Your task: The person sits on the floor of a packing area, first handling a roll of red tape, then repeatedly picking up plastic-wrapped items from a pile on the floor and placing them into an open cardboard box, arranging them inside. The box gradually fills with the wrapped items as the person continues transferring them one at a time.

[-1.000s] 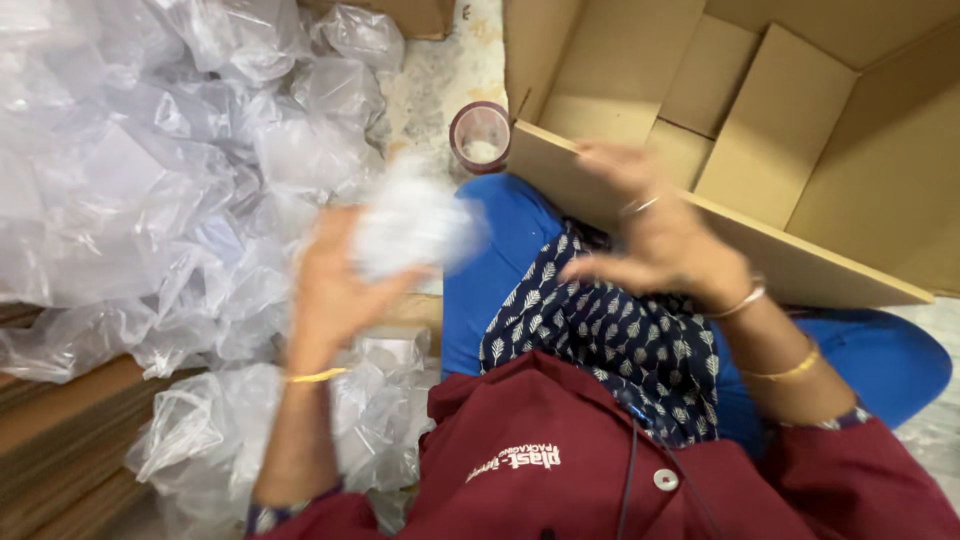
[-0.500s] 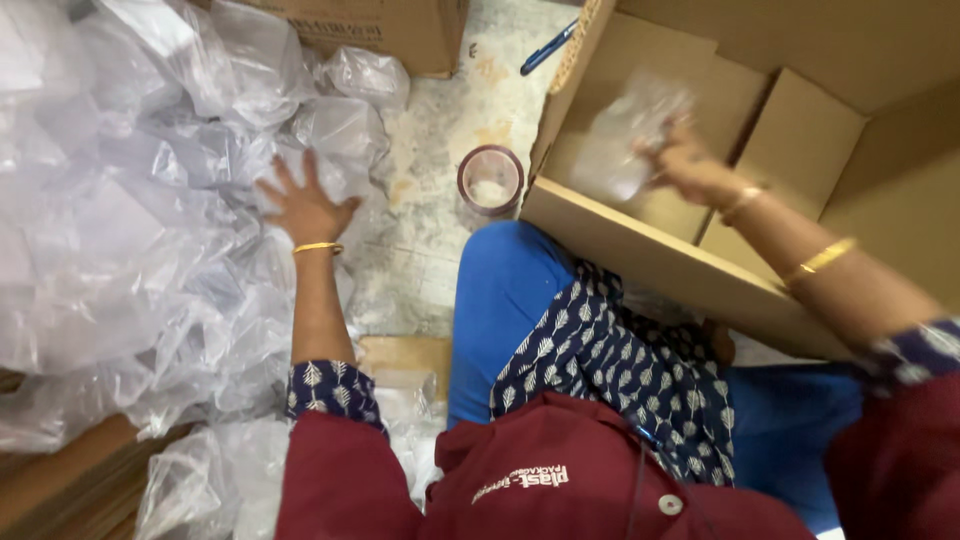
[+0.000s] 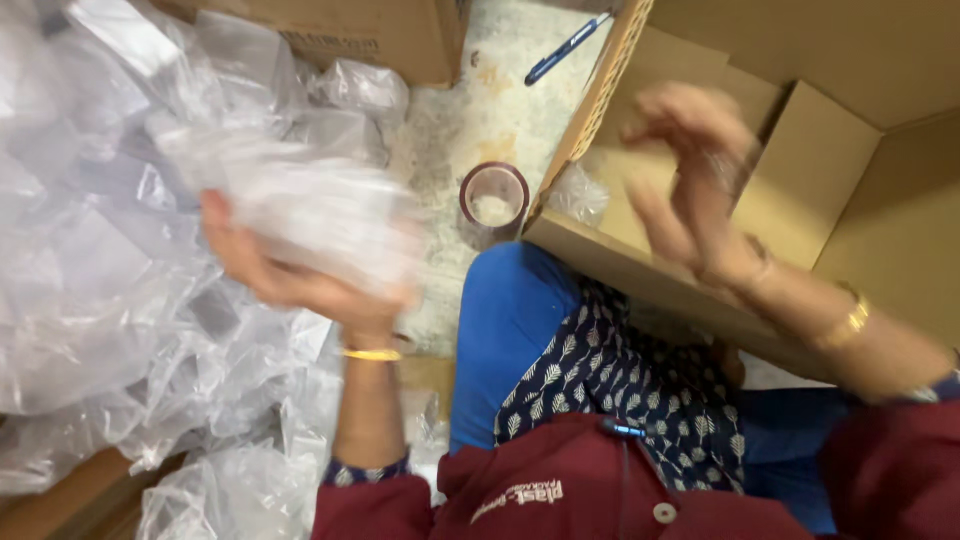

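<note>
The left hand (image 3: pixel 300 275) is closing its grip around a crumpled clear plastic bag (image 3: pixel 310 205), holding it up above a heap of similar clear bags (image 3: pixel 110 300) that is spreading over the floor on the person's left (motion blur is smearing both hand and bag, so finer detail cannot be told). A gold bangle (image 3: pixel 372 354) is sitting on that wrist. The right hand (image 3: pixel 690 185) is hovering over the open cardboard box (image 3: pixel 830 200), fingers spread and curled loosely, gripping nothing. Inside the box, near its front left corner, a small clear bag (image 3: pixel 578 195) is lying against the wall. A roll of brown tape (image 3: pixel 494 203) is resting on the speckled floor (image 3: pixel 480 110) just beside the box corner, and a blue pen (image 3: pixel 568 48) is lying farther off by the box edge. Another cardboard carton (image 3: pixel 370 35) is standing beyond the bag heap.
</note>
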